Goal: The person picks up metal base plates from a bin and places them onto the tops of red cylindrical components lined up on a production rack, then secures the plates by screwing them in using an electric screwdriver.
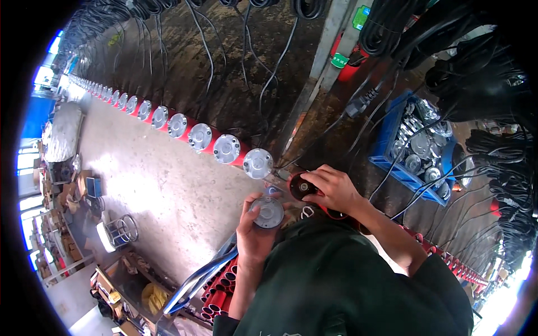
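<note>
A round grey metal end cap point(267, 213) is in my left hand point(252, 231), thumb across its face and fingers behind the rim. Just right of it is a red cylinder point(292, 186) with its dark round end facing up and a small brass-coloured centre. My right hand point(336, 189) is closed on that end, with fingers over the rim. The cap and the cylinder are apart. Ahead, the nearest capped red cylinder point(258, 163) closes a long row of similar ones running to the far left, silver caps facing me.
A blue crate point(400, 168) of loose metal caps stands at the right. Black cable coils point(386, 28) hang above, their leads trailing down. A metal post point(330, 47) rises ahead. Red tubes point(218, 294) lie stacked at lower left, beside a cluttered bin point(131, 285).
</note>
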Available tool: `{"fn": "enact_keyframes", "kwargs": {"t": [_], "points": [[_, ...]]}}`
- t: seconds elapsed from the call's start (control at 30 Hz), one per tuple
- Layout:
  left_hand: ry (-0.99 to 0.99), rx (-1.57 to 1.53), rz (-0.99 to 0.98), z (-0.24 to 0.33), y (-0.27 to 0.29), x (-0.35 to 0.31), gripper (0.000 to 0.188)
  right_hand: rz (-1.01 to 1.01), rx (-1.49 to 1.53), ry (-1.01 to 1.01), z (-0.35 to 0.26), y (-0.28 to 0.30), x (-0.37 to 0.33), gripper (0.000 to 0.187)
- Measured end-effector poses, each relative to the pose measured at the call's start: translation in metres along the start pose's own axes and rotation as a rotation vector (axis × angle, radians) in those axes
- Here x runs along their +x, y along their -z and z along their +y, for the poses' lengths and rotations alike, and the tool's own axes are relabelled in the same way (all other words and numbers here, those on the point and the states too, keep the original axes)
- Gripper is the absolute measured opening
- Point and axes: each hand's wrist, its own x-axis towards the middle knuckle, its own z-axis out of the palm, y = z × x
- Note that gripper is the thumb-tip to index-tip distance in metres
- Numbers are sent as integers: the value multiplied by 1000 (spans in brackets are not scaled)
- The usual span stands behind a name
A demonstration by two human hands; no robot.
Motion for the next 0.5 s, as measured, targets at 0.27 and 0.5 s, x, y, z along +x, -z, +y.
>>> {"fn": "enact_keyframes", "kwargs": {"t": [0.27, 0.5], "points": [[8, 27, -46, -23, -3, 10, 38, 19, 51, 109, -60, 16, 6, 57], [156, 403, 12, -33, -13, 2, 54, -54, 71, -188, -86, 20, -21, 34]]}}
